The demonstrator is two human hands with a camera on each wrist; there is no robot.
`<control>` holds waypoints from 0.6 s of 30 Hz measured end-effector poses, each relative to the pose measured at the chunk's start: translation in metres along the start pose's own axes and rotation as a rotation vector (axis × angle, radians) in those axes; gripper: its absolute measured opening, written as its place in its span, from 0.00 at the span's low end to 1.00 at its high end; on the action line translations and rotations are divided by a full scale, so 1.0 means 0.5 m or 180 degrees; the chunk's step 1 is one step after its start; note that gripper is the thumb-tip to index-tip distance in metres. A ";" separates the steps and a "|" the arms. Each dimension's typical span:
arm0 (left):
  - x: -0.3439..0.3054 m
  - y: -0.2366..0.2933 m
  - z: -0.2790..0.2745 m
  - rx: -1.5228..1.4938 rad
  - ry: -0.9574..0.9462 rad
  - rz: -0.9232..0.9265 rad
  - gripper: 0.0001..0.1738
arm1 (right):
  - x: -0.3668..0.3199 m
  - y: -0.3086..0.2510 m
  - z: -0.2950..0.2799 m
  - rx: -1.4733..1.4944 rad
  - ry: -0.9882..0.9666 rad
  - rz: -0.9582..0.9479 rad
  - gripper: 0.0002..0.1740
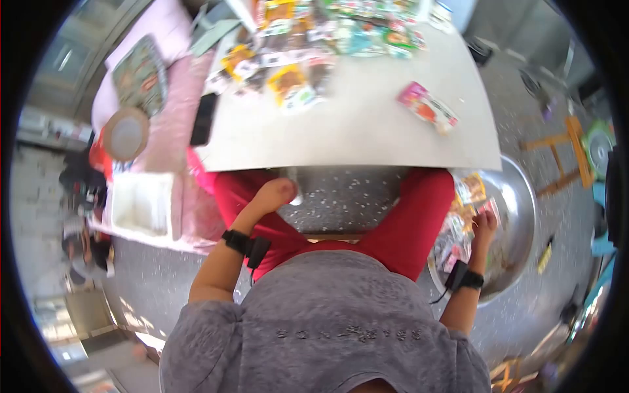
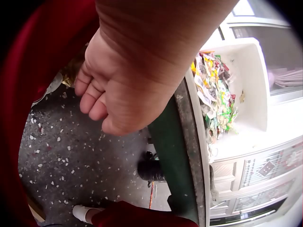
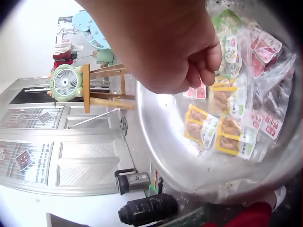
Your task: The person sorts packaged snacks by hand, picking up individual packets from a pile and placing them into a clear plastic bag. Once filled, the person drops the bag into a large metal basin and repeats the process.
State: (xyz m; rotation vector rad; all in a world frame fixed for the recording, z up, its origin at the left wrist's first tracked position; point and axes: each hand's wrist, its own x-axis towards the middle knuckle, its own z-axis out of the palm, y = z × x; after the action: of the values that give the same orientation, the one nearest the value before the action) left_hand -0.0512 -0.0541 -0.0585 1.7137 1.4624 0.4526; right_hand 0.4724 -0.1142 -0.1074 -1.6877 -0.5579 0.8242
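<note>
The biggest thing here is the pale worktop point(image 1: 367, 124), its near edge above the seated person's red-trousered legs point(image 1: 426, 209). A pink cover point(image 1: 187, 111) spreads along its left side. Beside the right leg sits a wide, shiny metal basin point(image 1: 521, 223). At the far side of the worktop stands a white box point(image 2: 255, 104) with a heap of packets in it, and more packets lie around the heap towards the person. Beyond the basin are a wooden stool point(image 3: 86, 87) and, just beside it, a green-rimmed fan point(image 3: 66, 82).

The left hand point(image 2: 118, 85) is near the worktop's edge, fingers loosely bent, holding nothing. The right hand point(image 3: 180, 56) is over the basin with its fingers curled in; a small pink-and-white packet point(image 1: 493, 208) shows right at the fingertips, but I cannot tell whether they pinch it.

A black phone point(image 1: 204, 120) lies at the worktop's left edge. Inside the basin, yellow-and-white packets point(image 3: 229, 135) lie beside clear ones with red labels point(image 3: 270, 125). One pink packet point(image 1: 426, 108) lies apart on the worktop's right half.
</note>
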 end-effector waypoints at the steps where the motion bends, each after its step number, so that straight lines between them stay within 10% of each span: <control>1: -0.007 0.006 -0.018 -0.0016 0.0018 -0.0170 0.08 | -0.024 -0.040 0.037 -0.0063 -0.0069 -0.0187 0.12; 9: -0.130 0.024 -0.188 0.0086 0.1904 0.0116 0.09 | -0.150 -0.077 0.227 -0.1544 -0.0557 -0.2037 0.17; 18: -0.320 -0.273 -0.458 0.1715 0.4076 -0.1525 0.16 | -0.168 -0.081 0.265 -0.2456 -0.0466 -0.3016 0.17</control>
State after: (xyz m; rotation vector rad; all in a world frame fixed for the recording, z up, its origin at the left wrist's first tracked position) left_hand -0.3458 -0.1252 0.0113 1.3139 3.0349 1.0499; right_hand 0.3193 -0.0810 -0.0665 -1.7131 -1.7624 0.0030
